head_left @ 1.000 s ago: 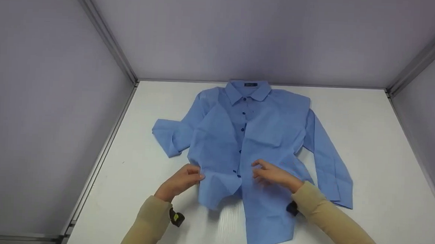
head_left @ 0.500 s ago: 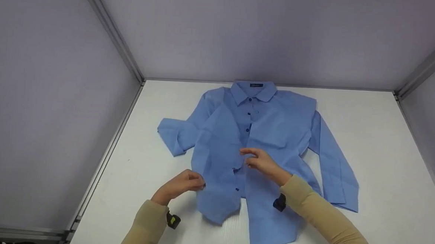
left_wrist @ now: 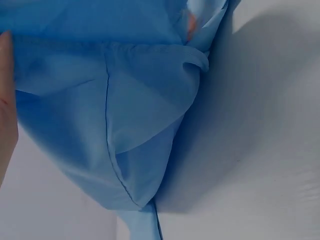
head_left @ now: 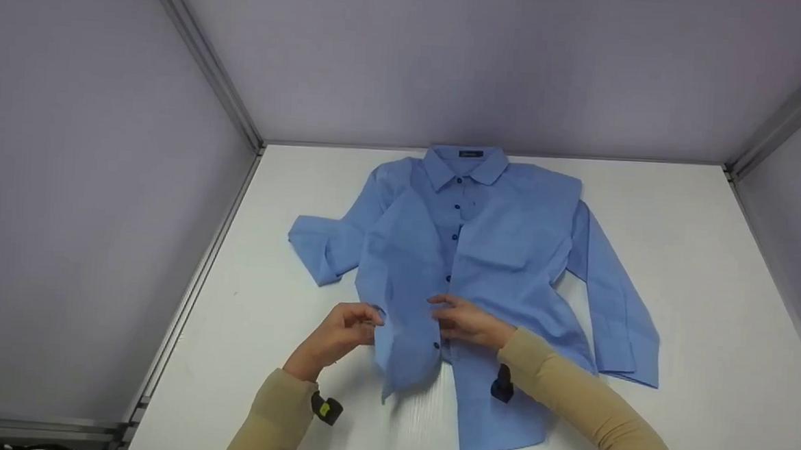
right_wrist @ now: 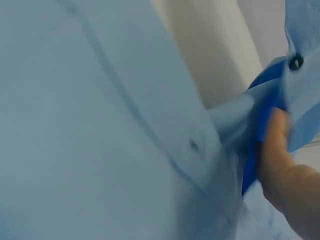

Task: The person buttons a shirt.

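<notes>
A light-blue button-up shirt [head_left: 510, 217] lies front up, its collar [head_left: 469, 163] toward the back wall. My left hand [head_left: 342, 326] pinches the outer side of the left front panel [head_left: 409, 253], lifting its lower part into a fold. In the left wrist view, the raised fabric [left_wrist: 145, 105] hangs beside a finger at the left edge. My right hand [head_left: 467, 322] reaches to the button edge of that panel, fingers extended and parted over the cloth. Close to its blurred fingers [right_wrist: 282, 165] in the right wrist view is a dark button [right_wrist: 296, 62].
The shirt's left sleeve [head_left: 327, 245] is bent outward and the right sleeve [head_left: 612, 298] stretches down to the right. Both lie on a white table [head_left: 707, 268]. Grey panels [head_left: 491, 65] wall in the back and sides.
The left hand has lifted the lower left panel, which now folds upward. My right hand has moved left to the button edge, after first rising slightly and then coming down.
</notes>
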Demonstrator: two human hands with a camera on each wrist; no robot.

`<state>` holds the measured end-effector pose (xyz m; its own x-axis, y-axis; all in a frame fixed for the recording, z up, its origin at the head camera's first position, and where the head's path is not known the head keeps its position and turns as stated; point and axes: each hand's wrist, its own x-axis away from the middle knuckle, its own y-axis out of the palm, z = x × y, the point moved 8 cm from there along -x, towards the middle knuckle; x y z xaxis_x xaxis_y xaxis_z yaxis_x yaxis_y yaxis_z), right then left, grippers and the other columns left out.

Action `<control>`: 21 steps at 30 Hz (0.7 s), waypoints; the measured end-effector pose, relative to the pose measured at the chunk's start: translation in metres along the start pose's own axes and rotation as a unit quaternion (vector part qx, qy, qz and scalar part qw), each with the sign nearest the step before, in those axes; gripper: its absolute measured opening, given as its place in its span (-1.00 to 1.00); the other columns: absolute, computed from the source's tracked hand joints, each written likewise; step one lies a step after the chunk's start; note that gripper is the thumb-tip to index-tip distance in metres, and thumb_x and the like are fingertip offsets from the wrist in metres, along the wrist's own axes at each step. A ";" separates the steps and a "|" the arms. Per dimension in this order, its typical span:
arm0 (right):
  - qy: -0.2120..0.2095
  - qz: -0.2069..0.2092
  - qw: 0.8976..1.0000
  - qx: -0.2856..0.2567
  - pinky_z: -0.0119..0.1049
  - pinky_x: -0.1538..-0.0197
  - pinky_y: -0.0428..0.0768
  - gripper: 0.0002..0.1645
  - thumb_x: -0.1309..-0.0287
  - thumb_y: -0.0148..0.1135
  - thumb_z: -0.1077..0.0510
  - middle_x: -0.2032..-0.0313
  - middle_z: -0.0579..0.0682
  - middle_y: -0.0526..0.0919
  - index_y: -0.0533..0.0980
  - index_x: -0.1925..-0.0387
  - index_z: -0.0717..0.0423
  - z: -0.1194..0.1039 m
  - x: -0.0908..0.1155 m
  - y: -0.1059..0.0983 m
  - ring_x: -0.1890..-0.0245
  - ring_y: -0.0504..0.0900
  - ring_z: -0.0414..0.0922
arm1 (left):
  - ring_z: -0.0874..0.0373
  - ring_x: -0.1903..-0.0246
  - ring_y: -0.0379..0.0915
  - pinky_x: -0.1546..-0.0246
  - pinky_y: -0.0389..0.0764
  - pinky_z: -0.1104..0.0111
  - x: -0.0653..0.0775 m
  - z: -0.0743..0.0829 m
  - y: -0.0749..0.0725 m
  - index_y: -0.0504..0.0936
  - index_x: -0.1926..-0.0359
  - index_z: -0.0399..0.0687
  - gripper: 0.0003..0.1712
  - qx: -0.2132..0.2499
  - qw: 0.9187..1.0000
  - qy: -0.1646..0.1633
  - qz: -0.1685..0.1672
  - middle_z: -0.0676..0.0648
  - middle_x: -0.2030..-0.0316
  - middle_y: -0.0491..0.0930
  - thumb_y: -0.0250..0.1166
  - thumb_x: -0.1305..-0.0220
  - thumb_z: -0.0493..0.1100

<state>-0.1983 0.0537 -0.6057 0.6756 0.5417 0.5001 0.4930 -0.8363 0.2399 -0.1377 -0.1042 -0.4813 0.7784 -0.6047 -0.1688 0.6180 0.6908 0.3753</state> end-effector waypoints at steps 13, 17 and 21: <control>-0.288 0.062 0.941 0.166 -0.28 0.35 0.29 -0.48 -0.13 -0.13 0.47 -0.17 0.23 0.21 0.21 -0.17 0.33 -0.096 0.047 -0.015 0.44 0.28 -0.18 | 0.23 0.67 -0.10 0.65 0.04 0.42 0.016 -0.012 -0.037 0.07 0.73 -0.05 -0.60 -0.613 0.745 -0.109 0.240 0.06 0.70 -0.01 0.09 0.26 -0.53; -0.323 0.083 0.923 0.191 -0.36 0.36 0.24 -0.49 -0.10 -0.19 0.54 -0.12 0.30 0.22 0.20 -0.15 0.44 -0.111 0.062 -0.015 0.42 0.24 -0.14 | 0.19 0.67 0.02 0.67 0.15 0.38 0.018 -0.013 -0.039 0.21 0.66 -0.11 -0.68 -0.661 0.700 -0.128 0.238 0.00 0.60 0.14 0.13 0.24 -0.54; -0.290 0.094 0.918 0.254 -0.27 0.25 0.24 -0.50 -0.06 -0.19 0.53 -0.08 0.30 0.27 0.25 -0.10 0.45 -0.109 0.062 -0.014 0.25 0.28 0.01 | 0.17 0.62 0.18 0.62 0.31 0.32 0.018 -0.028 -0.030 0.34 0.45 -0.14 -0.74 -0.678 0.706 -0.184 0.087 -0.03 0.50 0.30 0.13 0.07 -0.54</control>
<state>-0.2230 0.0903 -0.4875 0.8802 0.4696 -0.0688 0.4310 -0.8516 -0.2983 -0.1387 -0.1249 -0.5213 0.9287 -0.3528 0.1140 0.2476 0.3613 -0.8990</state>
